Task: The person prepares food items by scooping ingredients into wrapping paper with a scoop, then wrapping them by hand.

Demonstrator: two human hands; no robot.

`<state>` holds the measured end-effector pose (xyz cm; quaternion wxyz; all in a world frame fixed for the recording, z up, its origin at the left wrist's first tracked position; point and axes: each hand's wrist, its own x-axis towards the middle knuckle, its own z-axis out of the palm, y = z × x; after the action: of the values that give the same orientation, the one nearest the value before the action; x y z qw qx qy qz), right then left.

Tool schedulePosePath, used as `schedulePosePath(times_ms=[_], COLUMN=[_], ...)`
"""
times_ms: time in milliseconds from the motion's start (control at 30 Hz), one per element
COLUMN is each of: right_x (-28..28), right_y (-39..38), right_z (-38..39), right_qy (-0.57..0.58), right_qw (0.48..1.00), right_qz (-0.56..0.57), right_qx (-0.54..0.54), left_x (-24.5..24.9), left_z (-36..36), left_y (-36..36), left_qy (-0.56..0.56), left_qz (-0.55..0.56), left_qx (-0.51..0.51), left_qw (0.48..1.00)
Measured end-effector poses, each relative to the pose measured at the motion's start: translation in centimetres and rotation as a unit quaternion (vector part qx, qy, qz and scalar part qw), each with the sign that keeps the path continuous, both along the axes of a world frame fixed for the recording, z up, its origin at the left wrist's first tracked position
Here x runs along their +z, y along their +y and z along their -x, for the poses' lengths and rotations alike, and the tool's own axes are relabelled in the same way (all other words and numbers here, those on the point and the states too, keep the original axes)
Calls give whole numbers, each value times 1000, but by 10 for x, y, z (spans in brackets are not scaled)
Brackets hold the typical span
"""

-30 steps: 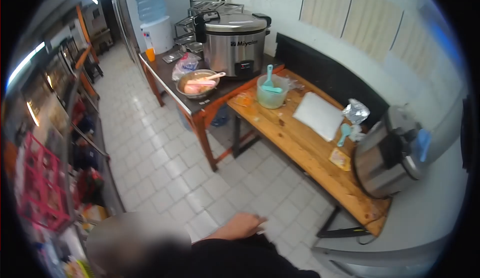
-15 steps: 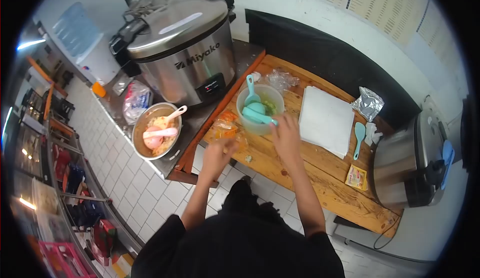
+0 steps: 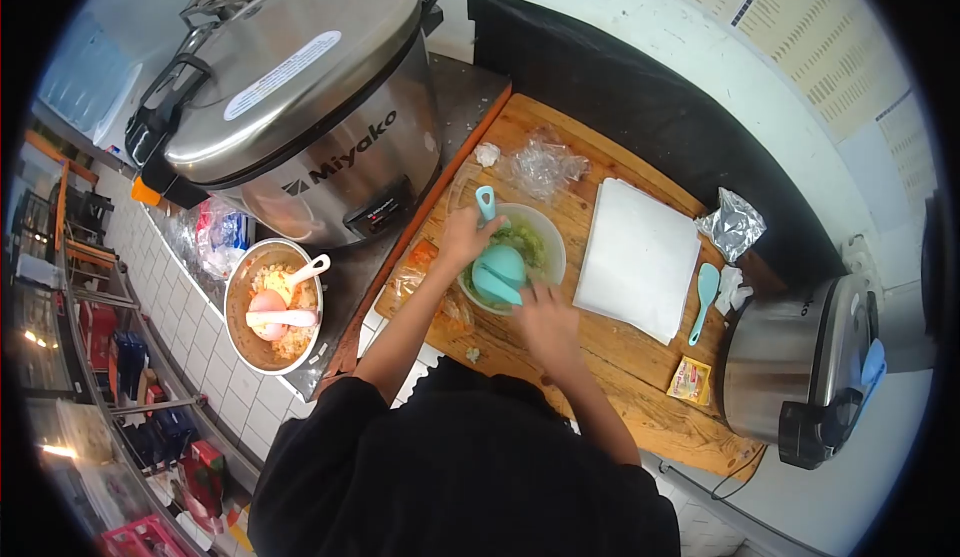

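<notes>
A translucent plastic bowl (image 3: 556,257) of green food sits on the wooden table. Inside it lies a turquoise ladle (image 3: 500,266), its rounded cup turned upward. My right hand (image 3: 548,325) is at the bowl's near right side, fingers bent around the end of the ladle's handle. A turquoise spoon (image 3: 486,200) leans on the far left rim, handle end up. My left hand (image 3: 468,237) closes around that spoon below its handle end; the fingertips are partly hidden. Beneath my left forearm lies a clear plastic bag with orange contents (image 3: 418,267).
Left stand a large Miyako rice cooker (image 3: 320,147) and a metal bowl (image 3: 236,322) of rice with pink utensils. White paper sheets (image 3: 640,257), crumpled foil (image 3: 732,225), a turquoise rice paddle (image 3: 703,302) and a yellow sachet (image 3: 690,381) lie right, beside another cooker (image 3: 780,357).
My left hand has moved up and right, from beside the bowl to the spoon. My right hand has come lower with the ladle's handle. The view has shifted closer to the table.
</notes>
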<state>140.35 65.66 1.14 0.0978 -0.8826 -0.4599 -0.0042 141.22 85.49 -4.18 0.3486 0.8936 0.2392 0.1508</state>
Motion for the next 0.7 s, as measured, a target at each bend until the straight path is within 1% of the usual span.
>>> schedulePosePath(times_ms=[67, 100, 167, 200, 267, 300, 333, 400, 433, 467, 500, 533, 567, 600, 633, 667, 700], right_x=[6, 12, 23, 23, 23, 24, 26, 23, 20, 15, 10, 5, 1, 1, 1, 1, -8], right_y=[-21, -28, -38, -40, -41, -40, -37, -31, -26, -19, -10, 2, 12, 23, 34, 42, 48], right_z=[-8, -13, -21, -24, -34, -37, -40, -45, -48, -50, -54, -59, -62, -62, -60, -60, -61], right_qy=[8, 10, 93, 93, 136, 136, 140, 147, 126, 106, 110, 97, 84, 87, 97, 105, 104], right_qw=[999, 999, 990, 990, 973, 973, 976, 978, 984, 990, 989, 993, 995, 995, 993, 991, 991], right_qz=[-31, -30, -27, -24, -89, -90, -74, -60, -49, -39, -45, -17, 11, 6, 38, 72, 72], right_qx=[-7, -7, -106, -106, -163, -162, -152, -138, -113, -88, -87, -71, -56, -57, -54, -49, -48], left_x=[13, 20, 32, 38, 53, 66, 83, 106, 105, 104, 105, 106, 103, 79, 69, 58, 41], left_z=[3, 1, 2, 4, 8, 10, 12, 21, 27, 31, 35, 38, 34, 33, 31, 29, 29], left_y=[-7, -9, -12, -13, -13, -16, -19, -19, -14, -10, -7, -5, -3, 7, 2, -5, -3], left_qy=[-156, -154, -289, -289, -252, -321, -321, -424, -403, -401, -316, -225, -195, -81, 10, 98, 97], left_qz=[52, 53, 23, 25, 195, 239, 237, 186, 153, 147, 85, 22, -86, -153, -178, -198, -199], left_qx=[-14, -14, -24, -23, 25, 8, 9, -25, -37, -36, -24, -12, -39, -61, -13, 38, 39], left_qw=[986, 987, 957, 957, 947, 916, 917, 886, 901, 903, 945, 974, 976, 983, 984, 974, 974])
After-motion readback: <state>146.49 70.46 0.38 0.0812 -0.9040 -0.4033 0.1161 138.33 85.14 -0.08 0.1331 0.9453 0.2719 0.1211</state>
